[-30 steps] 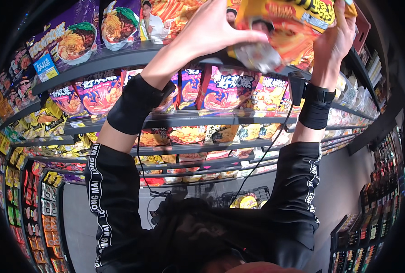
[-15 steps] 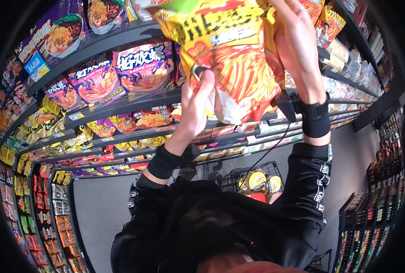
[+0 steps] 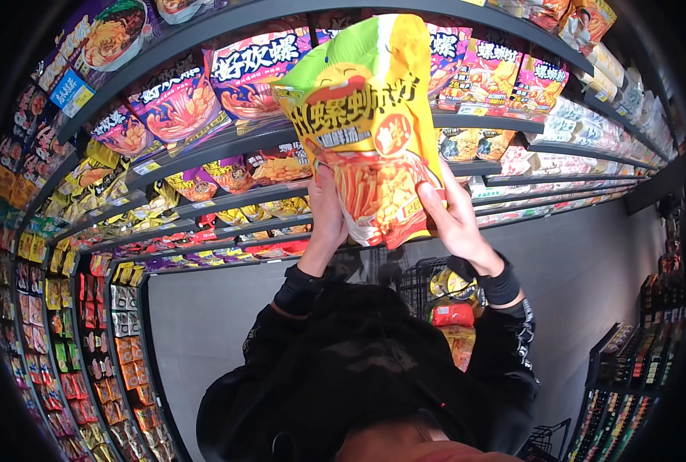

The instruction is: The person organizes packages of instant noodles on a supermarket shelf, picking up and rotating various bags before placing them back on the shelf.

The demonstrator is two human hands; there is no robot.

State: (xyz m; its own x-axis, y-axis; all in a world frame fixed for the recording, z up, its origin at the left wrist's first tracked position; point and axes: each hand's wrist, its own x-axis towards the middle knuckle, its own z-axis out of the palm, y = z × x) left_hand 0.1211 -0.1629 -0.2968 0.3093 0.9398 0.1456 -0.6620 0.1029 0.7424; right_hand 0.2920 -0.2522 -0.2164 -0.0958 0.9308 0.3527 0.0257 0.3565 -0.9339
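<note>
**Holding a Large Snack Bag in Front of the Shelving**

Running across the whole upper view, the dark shelving [image 3: 227, 142] carries rows of purple, pink and yellow noodle and snack packets. Below it lies grey floor [image 3: 204, 308], with a wire shopping basket [image 3: 435, 289] near the person's right forearm; a red packet [image 3: 452, 314] and yellow packets lie inside it.

The yellow-and-orange snack bag [image 3: 370, 131] is held upright, in the air, in front of the second and third shelf levels and clear of them. Its green top corner points up; its lower edge sits between both hands.

The left hand [image 3: 326, 212] grasps the lower left edge, fingers closed against the film. The right hand [image 3: 454, 219] grips the lower right edge, thumb on the front face.

Handling judgement: the bag looks light for its bulk, soft and puffed, with glossy film that may slip. The contents are probably brittle. Hold it at the sealed edges or lower corners; avoid squeezing the middle.
</note>
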